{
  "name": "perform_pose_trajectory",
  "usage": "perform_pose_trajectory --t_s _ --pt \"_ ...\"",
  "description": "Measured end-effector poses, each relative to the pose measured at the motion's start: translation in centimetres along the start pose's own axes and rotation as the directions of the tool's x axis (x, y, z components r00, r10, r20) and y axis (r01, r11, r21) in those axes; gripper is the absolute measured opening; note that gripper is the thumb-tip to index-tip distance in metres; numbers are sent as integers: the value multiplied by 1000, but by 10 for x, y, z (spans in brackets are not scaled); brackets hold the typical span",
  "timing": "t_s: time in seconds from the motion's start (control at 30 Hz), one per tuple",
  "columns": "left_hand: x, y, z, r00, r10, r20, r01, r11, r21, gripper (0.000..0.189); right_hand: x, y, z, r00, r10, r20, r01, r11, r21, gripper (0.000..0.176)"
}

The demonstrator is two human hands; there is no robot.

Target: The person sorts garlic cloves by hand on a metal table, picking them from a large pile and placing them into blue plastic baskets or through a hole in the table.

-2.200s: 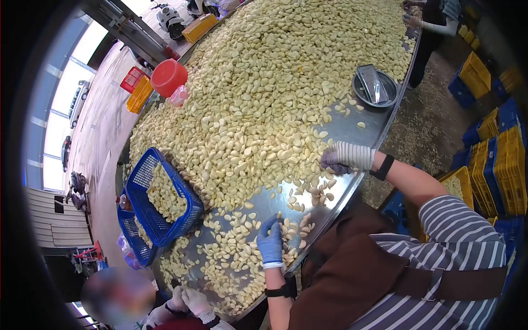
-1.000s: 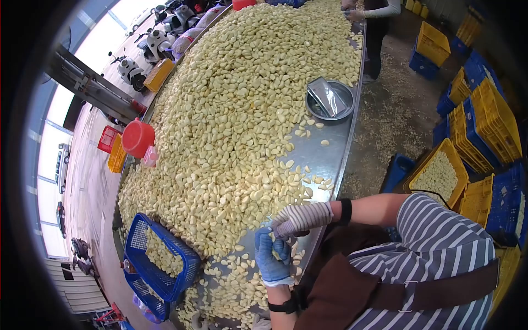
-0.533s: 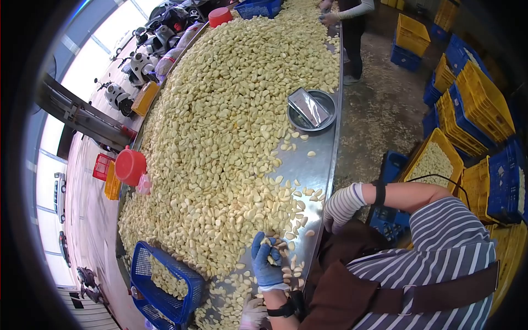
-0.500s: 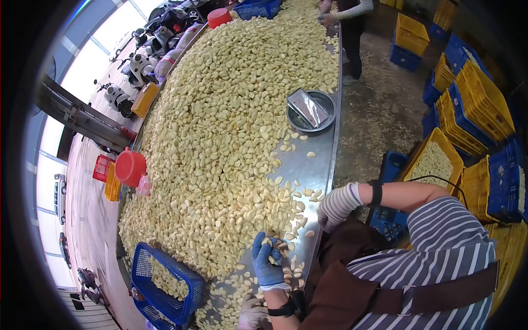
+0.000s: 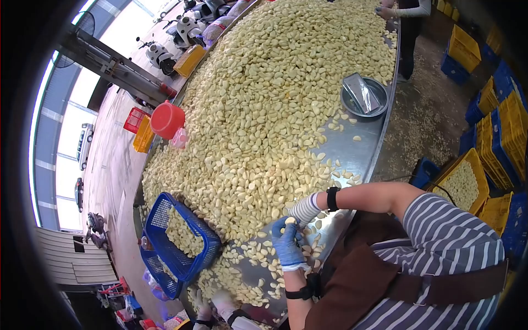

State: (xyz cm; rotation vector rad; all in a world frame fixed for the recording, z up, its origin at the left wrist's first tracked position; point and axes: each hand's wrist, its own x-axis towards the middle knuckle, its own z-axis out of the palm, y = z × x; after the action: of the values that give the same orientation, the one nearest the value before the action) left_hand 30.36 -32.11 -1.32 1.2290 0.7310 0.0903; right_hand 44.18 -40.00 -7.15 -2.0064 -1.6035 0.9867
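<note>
A huge heap of peeled garlic cloves (image 5: 275, 99) covers a round steel table (image 5: 360, 151). My left hand (image 5: 288, 246), in a blue glove, is at the near edge of the heap and holds a single garlic clove (image 5: 290, 220) at its fingertips. My right hand (image 5: 304, 211), in a striped knit glove with a black wristband, meets the left hand at that clove. Its fingertips are hidden behind the blue glove. Loose cloves lie on the steel around both hands.
A blue basket (image 5: 190, 258) partly filled with cloves sits left of my hands. A steel bowl (image 5: 379, 102) stands at the table's right edge, a red tub (image 5: 167, 119) at the far left. Yellow crates (image 5: 465, 184) stand on the floor to the right. A co-worker's gloved hands (image 5: 220, 303) work below; another person (image 5: 410, 16) stands far off.
My right hand has come back from the table's edge and joined the left hand at a clove. The left hand stayed at the heap's edge. My head turned, which shifted the view.
</note>
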Motion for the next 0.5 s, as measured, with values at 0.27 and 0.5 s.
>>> perform_pose_trajectory --t_s 0.27,0.5 --pt "-2 -15 -33 998 -57 -37 50 983 -176 13 -72 42 -42 914 296 -278 -154 886 438 31" --pt "24 -30 -16 971 -215 -101 188 955 -227 31 -163 72 -79 708 681 -189 -698 633 -335 25"
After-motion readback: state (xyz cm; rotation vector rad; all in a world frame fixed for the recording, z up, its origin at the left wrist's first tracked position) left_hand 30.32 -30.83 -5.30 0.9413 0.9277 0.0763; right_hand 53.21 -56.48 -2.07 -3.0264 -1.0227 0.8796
